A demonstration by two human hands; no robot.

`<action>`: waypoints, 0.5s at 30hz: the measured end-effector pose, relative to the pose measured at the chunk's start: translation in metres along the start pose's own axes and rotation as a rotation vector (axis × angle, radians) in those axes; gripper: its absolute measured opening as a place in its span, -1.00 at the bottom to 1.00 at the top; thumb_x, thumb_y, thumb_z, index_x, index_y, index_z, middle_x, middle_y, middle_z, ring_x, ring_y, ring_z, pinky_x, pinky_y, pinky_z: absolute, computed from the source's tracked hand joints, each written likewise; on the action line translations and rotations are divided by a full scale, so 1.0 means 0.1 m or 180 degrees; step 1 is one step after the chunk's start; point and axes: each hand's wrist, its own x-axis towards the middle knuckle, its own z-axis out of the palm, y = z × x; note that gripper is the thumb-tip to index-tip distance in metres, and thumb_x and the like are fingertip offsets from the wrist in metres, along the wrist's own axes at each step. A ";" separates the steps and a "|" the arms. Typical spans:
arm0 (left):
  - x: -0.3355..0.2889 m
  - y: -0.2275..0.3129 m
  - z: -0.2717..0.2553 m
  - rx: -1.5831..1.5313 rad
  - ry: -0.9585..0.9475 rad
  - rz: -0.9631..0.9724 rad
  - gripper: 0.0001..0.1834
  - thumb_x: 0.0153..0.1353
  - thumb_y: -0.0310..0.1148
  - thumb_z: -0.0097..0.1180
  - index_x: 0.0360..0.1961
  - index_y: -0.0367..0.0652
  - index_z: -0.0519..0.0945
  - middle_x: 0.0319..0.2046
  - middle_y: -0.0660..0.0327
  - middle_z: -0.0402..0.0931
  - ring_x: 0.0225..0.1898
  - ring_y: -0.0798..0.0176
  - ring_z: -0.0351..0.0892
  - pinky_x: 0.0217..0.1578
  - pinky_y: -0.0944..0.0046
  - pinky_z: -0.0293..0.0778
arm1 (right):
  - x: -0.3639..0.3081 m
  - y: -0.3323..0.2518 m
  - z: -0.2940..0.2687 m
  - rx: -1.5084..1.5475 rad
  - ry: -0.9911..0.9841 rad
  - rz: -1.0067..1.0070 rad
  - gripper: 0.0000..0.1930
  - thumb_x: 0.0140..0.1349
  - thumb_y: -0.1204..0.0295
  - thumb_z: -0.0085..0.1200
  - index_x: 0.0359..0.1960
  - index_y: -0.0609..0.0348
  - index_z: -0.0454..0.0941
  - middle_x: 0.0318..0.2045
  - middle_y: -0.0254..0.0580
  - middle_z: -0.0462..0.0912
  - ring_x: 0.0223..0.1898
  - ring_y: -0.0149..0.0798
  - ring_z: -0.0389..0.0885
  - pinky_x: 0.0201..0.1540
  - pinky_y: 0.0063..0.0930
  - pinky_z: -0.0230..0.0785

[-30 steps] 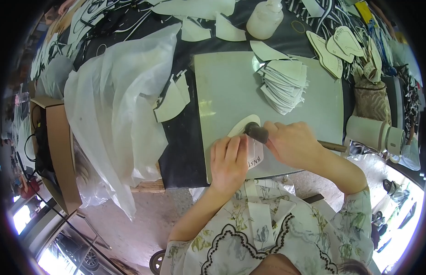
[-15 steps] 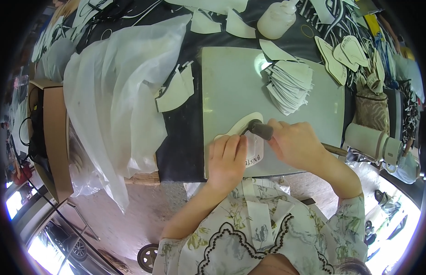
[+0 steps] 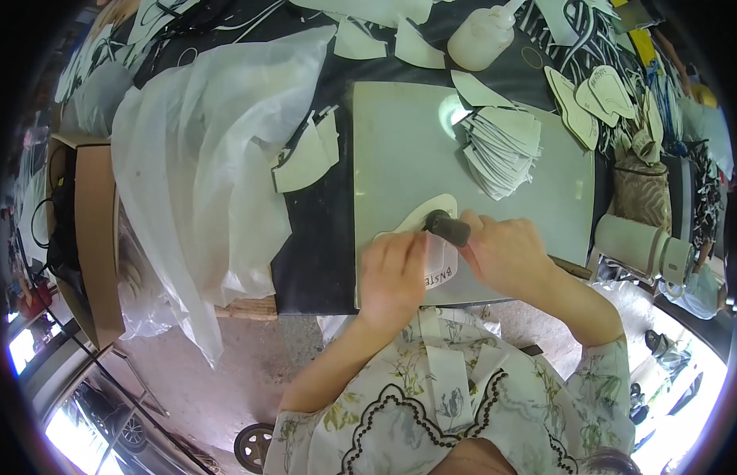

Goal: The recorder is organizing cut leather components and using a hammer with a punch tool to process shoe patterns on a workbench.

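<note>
My right hand is closed around a hammer, with its dark cylindrical head showing left of my fingers. The wooden handle comes out under my right forearm. Beside the hammer head, my left hand lies low over a cream, curved template with dark lettering, fingers together. Whatever the left fingertips pinch is hidden by them and by the hammer head. Under both hands is a grey-green board. A fanned stack of white cut pieces rests on the board beyond my right hand.
A translucent plastic sheet covers the table's left side, beside a cardboard box. White cut pieces lie left of the board. Farther back stands a white squeeze bottle. On the right are more templates and a pale flask.
The hammer head has shifted slightly left and down, toward my left fingertips. My right hand has moved with it, while the left stays at the template.
</note>
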 end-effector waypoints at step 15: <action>-0.08 -0.15 -0.08 0.0199 -0.0130 0.0525 -0.66 -0.03 -0.46 0.13 -0.19 -0.40 0.61 -0.20 0.08 0.47 -0.17 0.10 0.49 -0.17 0.13 0.47 | 0.03 -0.05 -0.09 0.0358 0.0453 -0.0181 -0.76 0.30 0.29 0.08 -0.38 0.21 0.39 -0.67 -0.18 0.53 -0.68 -0.06 0.56 -0.64 -0.27 0.36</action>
